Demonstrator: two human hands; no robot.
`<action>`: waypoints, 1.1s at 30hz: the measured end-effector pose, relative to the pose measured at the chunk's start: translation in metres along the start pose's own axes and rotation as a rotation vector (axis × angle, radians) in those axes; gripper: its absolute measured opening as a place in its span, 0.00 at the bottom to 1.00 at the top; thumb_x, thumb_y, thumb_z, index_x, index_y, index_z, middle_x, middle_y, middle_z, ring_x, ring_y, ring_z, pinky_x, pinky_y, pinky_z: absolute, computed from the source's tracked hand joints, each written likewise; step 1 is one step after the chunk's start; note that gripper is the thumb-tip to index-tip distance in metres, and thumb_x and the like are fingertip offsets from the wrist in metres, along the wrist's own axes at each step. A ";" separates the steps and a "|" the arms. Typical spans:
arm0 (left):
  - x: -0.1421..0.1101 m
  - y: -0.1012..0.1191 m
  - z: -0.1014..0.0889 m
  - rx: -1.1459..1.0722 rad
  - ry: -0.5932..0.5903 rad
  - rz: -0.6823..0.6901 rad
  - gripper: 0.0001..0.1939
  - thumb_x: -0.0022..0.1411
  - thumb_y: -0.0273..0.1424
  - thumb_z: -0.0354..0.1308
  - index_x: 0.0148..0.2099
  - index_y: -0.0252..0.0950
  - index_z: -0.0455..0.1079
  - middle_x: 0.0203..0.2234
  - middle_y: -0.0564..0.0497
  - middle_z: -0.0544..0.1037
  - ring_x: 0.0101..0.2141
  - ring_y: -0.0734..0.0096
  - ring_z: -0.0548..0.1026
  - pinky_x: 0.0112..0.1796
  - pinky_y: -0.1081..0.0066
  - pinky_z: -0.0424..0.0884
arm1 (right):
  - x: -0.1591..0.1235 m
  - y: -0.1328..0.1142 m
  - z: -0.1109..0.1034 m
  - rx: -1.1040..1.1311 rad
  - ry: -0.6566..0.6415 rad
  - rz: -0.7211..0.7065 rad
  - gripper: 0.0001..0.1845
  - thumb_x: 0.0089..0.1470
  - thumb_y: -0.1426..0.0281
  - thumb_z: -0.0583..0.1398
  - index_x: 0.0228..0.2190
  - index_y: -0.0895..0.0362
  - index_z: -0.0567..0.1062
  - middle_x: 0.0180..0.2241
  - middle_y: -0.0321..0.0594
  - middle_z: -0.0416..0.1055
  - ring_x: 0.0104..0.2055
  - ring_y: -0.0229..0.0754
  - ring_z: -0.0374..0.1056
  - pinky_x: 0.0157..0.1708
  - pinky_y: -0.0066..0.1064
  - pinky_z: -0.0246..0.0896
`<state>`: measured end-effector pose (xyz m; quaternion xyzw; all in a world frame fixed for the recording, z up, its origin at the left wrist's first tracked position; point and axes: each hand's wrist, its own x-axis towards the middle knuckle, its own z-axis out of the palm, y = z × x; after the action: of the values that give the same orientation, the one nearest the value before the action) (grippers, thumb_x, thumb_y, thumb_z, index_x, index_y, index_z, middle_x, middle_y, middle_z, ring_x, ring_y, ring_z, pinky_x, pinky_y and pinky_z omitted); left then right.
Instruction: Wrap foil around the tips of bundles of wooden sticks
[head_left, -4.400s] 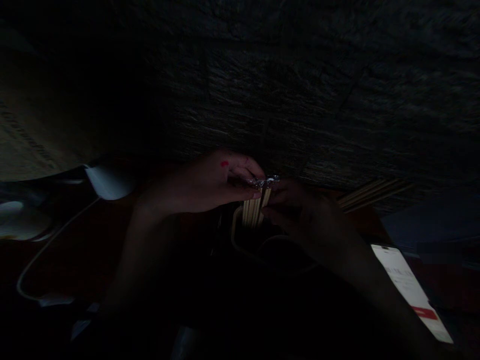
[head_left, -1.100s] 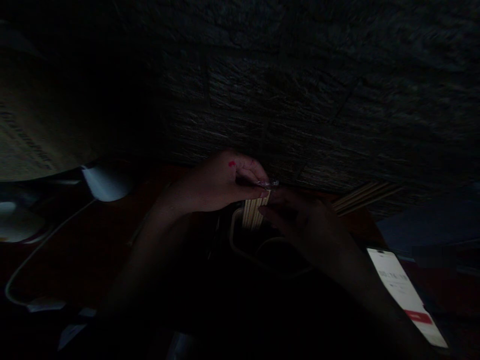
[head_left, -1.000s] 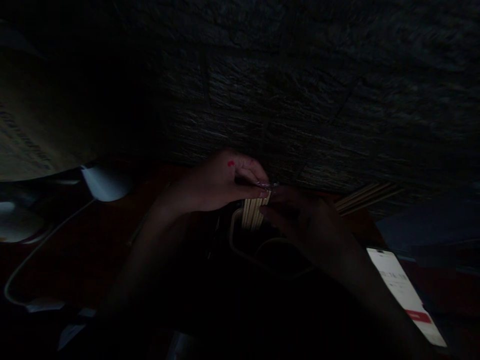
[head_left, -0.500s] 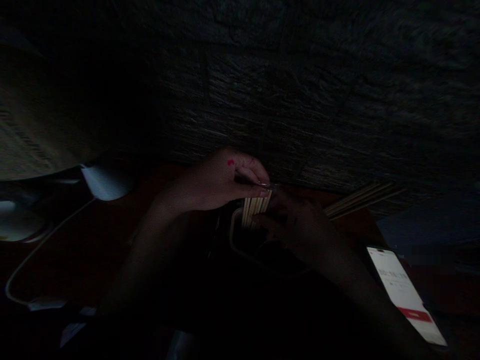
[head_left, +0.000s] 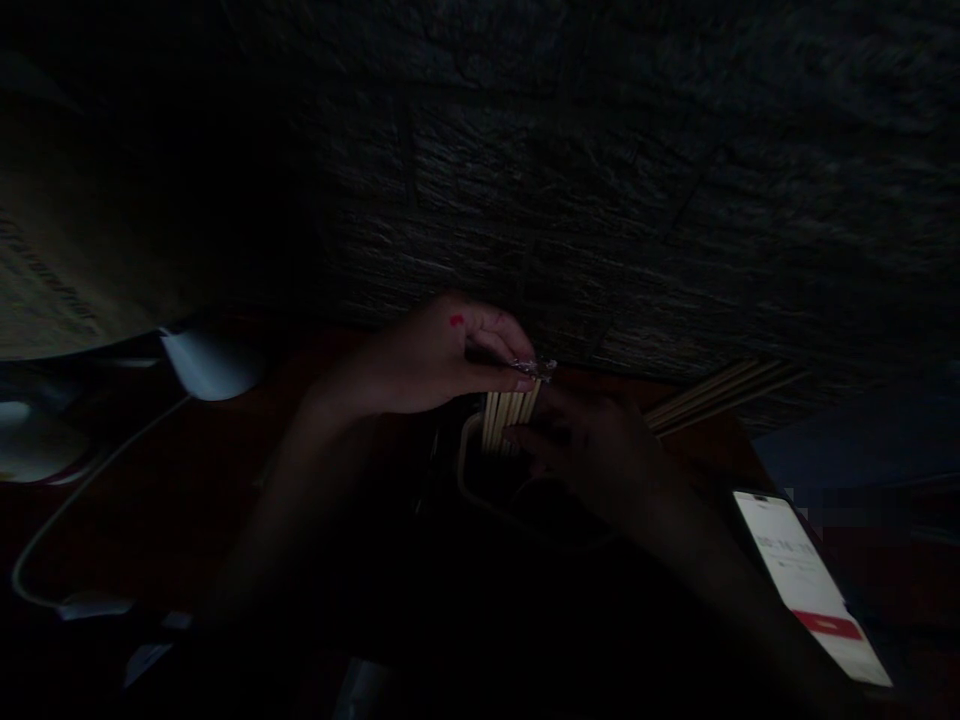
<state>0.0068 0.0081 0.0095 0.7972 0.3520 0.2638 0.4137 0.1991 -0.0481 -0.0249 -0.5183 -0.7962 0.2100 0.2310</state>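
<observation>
The scene is very dark. My left hand [head_left: 435,360] is closed, its thumb and fingers pinching a small shiny silvery piece [head_left: 534,367] at the top of a bundle of thin pale wooden sticks [head_left: 508,418]. My right hand [head_left: 600,455], in shadow, has its fingers curled against the right side of the same bundle. The sticks stand upright in a light-rimmed container [head_left: 480,480] whose inside is too dark to see.
More loose sticks [head_left: 724,392] lie to the right by a dark textured wall [head_left: 600,200]. A lit phone screen [head_left: 814,590] lies at lower right. A white rounded object [head_left: 202,362] with a white cable [head_left: 67,530] sits at left on the reddish surface.
My right hand has slid a little left and down along the bundle of sticks. My left hand keeps its pinch at the top. The view shifted slightly.
</observation>
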 end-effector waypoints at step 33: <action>-0.009 -0.010 -0.012 0.036 -0.127 -0.054 0.10 0.58 0.34 0.62 0.41 0.36 0.77 0.35 0.55 0.83 0.39 0.69 0.81 0.37 0.75 0.72 | 0.000 -0.006 -0.005 0.028 0.011 0.007 0.08 0.56 0.72 0.62 0.39 0.56 0.78 0.33 0.39 0.81 0.33 0.42 0.77 0.29 0.29 0.65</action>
<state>-0.0105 0.0112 0.0062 0.8096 0.3512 0.1952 0.4279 0.1979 -0.0502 -0.0180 -0.5192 -0.7899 0.2190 0.2419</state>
